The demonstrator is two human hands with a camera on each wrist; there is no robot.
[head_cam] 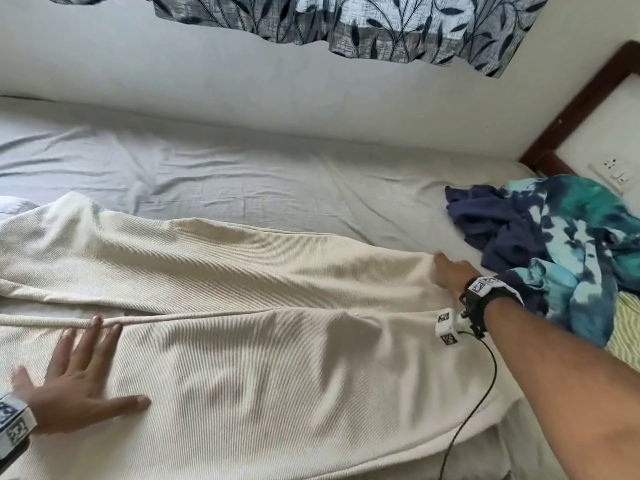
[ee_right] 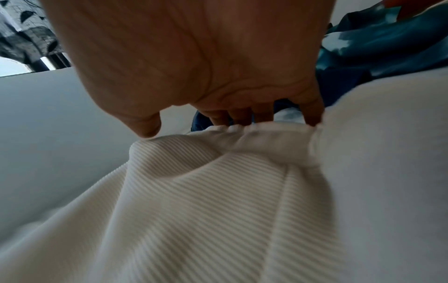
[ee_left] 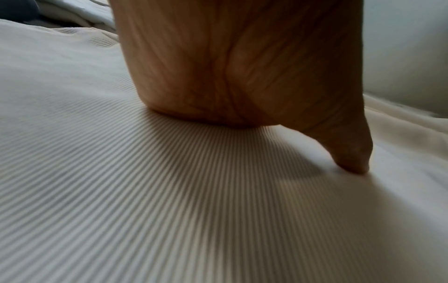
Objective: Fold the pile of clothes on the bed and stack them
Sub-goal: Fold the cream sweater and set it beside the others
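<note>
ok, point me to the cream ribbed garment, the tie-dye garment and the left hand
cream ribbed garment (head_cam: 263, 368), head view, flat ribbed panel near the middle.
tie-dye garment (head_cam: 585, 237), head view, crumpled teal and navy patch.
left hand (head_cam: 74, 382), head view, back of the hand, pressed flat on the cloth.

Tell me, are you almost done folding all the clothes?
Not nearly. No folded stack shows anywhere yet. Right now the cream ribbed garment lies spread across the bed: the left hand presses it flat with straight fingers, while the right hand reaches its far edge, fingertips at a bunched bit. Still waiting, crumpled: the tie-dye garment, the navy garment and a striped green one.
</note>
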